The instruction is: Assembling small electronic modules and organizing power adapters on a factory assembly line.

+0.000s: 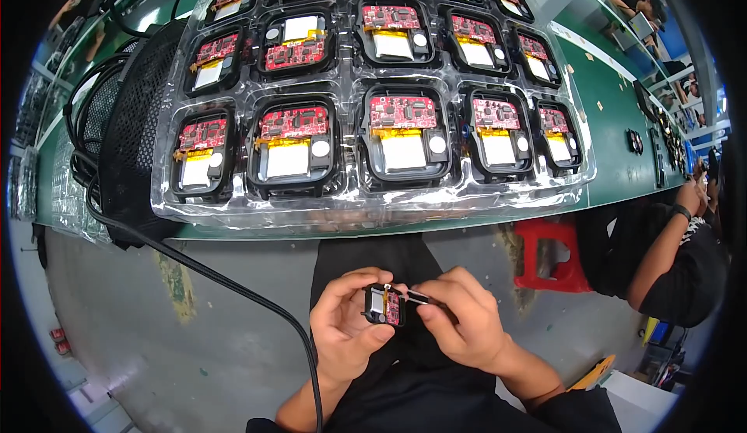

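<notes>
Probably open room between black case (385,305) and table edge (257,236).

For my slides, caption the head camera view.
Left hand holds an open black case, right hand a slim tool, before a tray of similar cases.

Black top (420,402), black sleeves (582,412), bare forearms (532,371), ungloved hands (465,316), black legwear (381,255)
</notes>
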`<action>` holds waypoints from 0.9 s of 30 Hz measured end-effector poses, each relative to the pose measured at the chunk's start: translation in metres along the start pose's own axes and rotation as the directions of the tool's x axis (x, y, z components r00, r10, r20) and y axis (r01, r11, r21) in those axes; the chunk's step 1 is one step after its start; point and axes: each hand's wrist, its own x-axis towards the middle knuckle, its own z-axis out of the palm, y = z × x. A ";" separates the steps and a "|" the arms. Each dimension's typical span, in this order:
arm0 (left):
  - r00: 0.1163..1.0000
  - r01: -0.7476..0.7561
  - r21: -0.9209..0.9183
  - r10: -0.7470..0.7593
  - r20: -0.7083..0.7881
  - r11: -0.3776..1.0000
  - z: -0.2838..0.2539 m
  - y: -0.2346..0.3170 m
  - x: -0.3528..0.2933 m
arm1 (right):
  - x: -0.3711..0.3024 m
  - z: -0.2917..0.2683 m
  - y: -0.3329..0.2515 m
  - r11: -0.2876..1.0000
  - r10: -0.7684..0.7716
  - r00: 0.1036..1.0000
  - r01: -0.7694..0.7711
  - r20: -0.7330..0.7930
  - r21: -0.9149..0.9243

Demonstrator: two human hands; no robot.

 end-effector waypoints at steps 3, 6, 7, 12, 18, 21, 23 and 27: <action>1.000 0.028 -0.016 -0.028 -0.010 0.999 0.001 -0.003 -0.002 | -0.004 0.004 0.003 0.952 -0.150 0.986 0.122 -0.079 -0.282; 1.000 0.002 0.019 -0.002 -0.007 1.000 -0.006 -0.009 -0.005 | -0.006 0.006 0.015 0.891 -0.311 0.944 0.251 -0.106 -0.379; 1.000 0.003 0.018 -0.003 -0.007 1.000 -0.005 -0.008 -0.005 | -0.007 0.006 0.015 0.891 -0.310 0.945 0.250 -0.105 -0.379; 0.998 0.060 -0.050 -0.059 0.014 0.997 -0.002 -0.006 -0.004 | -0.008 0.006 0.017 0.863 -0.360 0.926 0.284 -0.114 -0.417; 0.997 0.070 -0.036 -0.069 0.016 0.997 -0.003 -0.009 -0.006 | -0.006 0.002 0.017 0.844 -0.388 0.919 0.322 -0.073 -0.430; 0.996 0.088 -0.062 -0.089 0.002 0.994 -0.002 -0.009 -0.007 | -0.002 0.001 0.013 0.901 -0.331 0.938 0.280 -0.107 -0.330; 0.997 0.079 -0.057 -0.079 0.001 0.995 -0.002 -0.009 -0.006 | -0.002 0.003 0.013 0.934 -0.285 0.952 0.248 -0.116 -0.259; 0.998 0.066 -0.006 -0.066 -0.001 0.998 -0.003 -0.010 -0.006 | 0.000 0.002 0.013 0.963 -0.220 0.970 0.199 -0.100 -0.183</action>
